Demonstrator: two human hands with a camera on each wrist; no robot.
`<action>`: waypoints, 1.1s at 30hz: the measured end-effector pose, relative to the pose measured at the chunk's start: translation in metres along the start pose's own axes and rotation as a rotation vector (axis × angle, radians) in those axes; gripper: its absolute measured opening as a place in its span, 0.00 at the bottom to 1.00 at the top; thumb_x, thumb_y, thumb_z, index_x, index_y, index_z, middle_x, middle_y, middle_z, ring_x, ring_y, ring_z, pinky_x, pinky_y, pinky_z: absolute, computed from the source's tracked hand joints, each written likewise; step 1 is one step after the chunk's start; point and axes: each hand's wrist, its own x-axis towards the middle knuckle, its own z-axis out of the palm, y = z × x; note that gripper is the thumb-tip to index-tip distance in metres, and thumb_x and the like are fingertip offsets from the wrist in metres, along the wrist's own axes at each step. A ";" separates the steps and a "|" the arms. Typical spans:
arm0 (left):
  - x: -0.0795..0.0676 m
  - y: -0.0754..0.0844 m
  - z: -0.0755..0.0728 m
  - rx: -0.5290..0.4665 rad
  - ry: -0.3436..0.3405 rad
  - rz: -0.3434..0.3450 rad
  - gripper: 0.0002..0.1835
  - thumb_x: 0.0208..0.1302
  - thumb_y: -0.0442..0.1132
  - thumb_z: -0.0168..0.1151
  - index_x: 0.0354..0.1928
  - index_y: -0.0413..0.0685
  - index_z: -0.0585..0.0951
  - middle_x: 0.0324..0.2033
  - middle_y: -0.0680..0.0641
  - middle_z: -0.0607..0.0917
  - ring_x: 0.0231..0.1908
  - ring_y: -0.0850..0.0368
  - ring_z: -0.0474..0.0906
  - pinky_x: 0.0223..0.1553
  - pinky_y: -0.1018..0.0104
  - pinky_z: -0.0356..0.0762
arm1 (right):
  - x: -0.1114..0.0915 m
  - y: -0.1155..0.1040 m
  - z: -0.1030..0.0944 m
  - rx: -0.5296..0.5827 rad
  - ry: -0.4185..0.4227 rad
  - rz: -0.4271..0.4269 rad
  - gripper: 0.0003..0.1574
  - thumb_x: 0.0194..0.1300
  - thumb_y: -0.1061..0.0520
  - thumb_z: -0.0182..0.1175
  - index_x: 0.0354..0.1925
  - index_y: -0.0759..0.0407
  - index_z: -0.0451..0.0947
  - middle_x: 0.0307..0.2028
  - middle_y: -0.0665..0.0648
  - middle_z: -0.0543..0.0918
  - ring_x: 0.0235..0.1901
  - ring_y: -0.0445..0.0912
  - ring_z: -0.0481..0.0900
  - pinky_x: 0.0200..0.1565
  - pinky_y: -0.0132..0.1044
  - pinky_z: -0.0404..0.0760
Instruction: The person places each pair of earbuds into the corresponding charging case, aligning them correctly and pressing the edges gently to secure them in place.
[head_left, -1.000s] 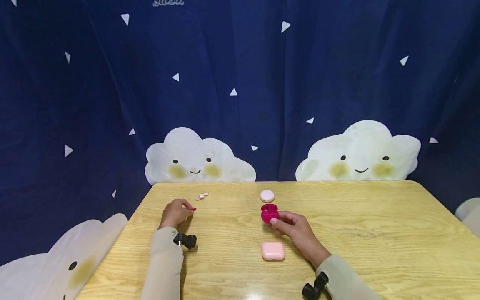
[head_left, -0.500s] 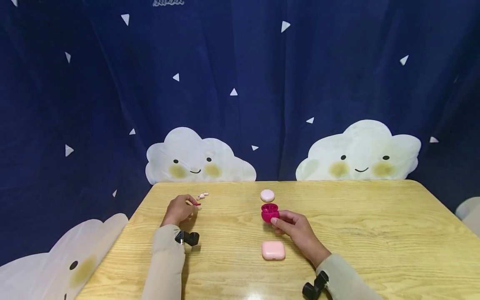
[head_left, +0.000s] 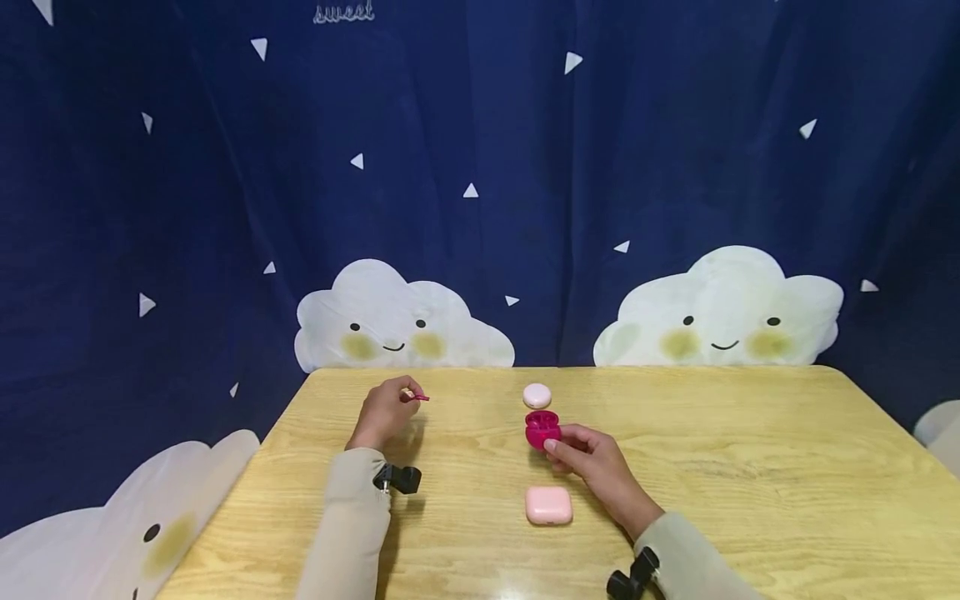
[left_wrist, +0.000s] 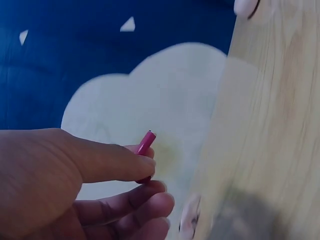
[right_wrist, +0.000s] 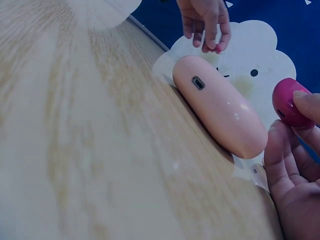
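Note:
Thumb and forefinger of my left hand pinch a magenta earbud, its stem pointing out past the fingertips. Pale pink earbuds lie on the table close by that hand, mostly hidden behind it in the head view. My right hand grips a magenta earbud case between thumb and fingers, its lid raised. Behind this case sits a round, pale pink case; in front of it is a rounded pink case, lid down, with a charging port visible in the right wrist view.
The light wood table runs back to a dark blue curtain printed with white clouds and triangles. Both sleeves carry small black wrist cameras.
My left hand has moved right and farther back with the magenta earbud, reaching the pale pink earbuds. My right hand keeps the magenta case in the same place.

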 end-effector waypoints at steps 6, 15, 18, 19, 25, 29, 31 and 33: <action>0.001 0.017 0.008 0.008 -0.002 0.059 0.05 0.61 0.31 0.63 0.37 0.49 0.82 0.24 0.48 0.84 0.20 0.57 0.70 0.25 0.65 0.66 | 0.000 0.000 0.001 0.007 -0.003 0.001 0.25 0.60 0.53 0.68 0.50 0.69 0.78 0.38 0.64 0.83 0.36 0.47 0.82 0.39 0.39 0.83; 0.001 0.035 0.022 0.036 0.020 0.186 0.06 0.58 0.30 0.65 0.34 0.51 0.82 0.25 0.50 0.85 0.22 0.60 0.74 0.26 0.63 0.69 | 0.000 0.001 0.000 0.020 -0.002 0.010 0.25 0.60 0.55 0.68 0.50 0.70 0.77 0.37 0.63 0.83 0.37 0.47 0.82 0.40 0.40 0.83; 0.000 0.042 0.027 0.026 0.032 0.235 0.06 0.58 0.30 0.65 0.34 0.51 0.82 0.25 0.51 0.85 0.22 0.60 0.75 0.26 0.64 0.70 | 0.001 0.001 0.000 0.023 0.001 0.010 0.25 0.60 0.54 0.68 0.50 0.70 0.78 0.37 0.62 0.83 0.37 0.48 0.82 0.40 0.40 0.83; -0.001 0.044 0.029 0.019 0.032 0.246 0.06 0.58 0.31 0.66 0.34 0.51 0.82 0.25 0.51 0.84 0.22 0.61 0.75 0.25 0.64 0.70 | 0.000 0.002 0.000 0.023 0.002 0.011 0.25 0.60 0.54 0.68 0.50 0.70 0.78 0.37 0.62 0.83 0.36 0.48 0.82 0.39 0.40 0.83; -0.004 0.060 0.034 0.001 0.046 0.297 0.08 0.58 0.31 0.66 0.34 0.53 0.82 0.23 0.54 0.83 0.22 0.63 0.74 0.23 0.68 0.70 | 0.000 0.003 0.002 0.021 -0.002 0.005 0.24 0.61 0.55 0.67 0.50 0.70 0.78 0.36 0.62 0.83 0.36 0.47 0.82 0.39 0.40 0.83; -0.005 0.071 0.034 -0.011 0.058 0.336 0.08 0.58 0.31 0.67 0.34 0.54 0.83 0.23 0.55 0.81 0.22 0.64 0.73 0.25 0.69 0.71 | 0.001 0.003 0.001 0.024 -0.003 -0.009 0.24 0.61 0.56 0.67 0.50 0.70 0.77 0.36 0.62 0.83 0.35 0.47 0.82 0.39 0.40 0.83; -0.005 0.076 0.033 -0.024 0.048 0.349 0.08 0.58 0.30 0.67 0.34 0.54 0.83 0.23 0.56 0.80 0.23 0.63 0.73 0.26 0.69 0.72 | 0.001 0.002 0.000 0.024 -0.002 -0.007 0.24 0.61 0.56 0.67 0.50 0.71 0.77 0.36 0.62 0.83 0.35 0.47 0.82 0.39 0.40 0.83; -0.006 0.081 0.032 -0.024 0.035 0.361 0.08 0.57 0.30 0.67 0.34 0.53 0.83 0.23 0.56 0.80 0.24 0.63 0.74 0.27 0.69 0.72 | 0.001 0.002 0.000 0.026 -0.003 -0.004 0.24 0.61 0.56 0.67 0.50 0.71 0.77 0.36 0.62 0.83 0.35 0.47 0.82 0.39 0.40 0.84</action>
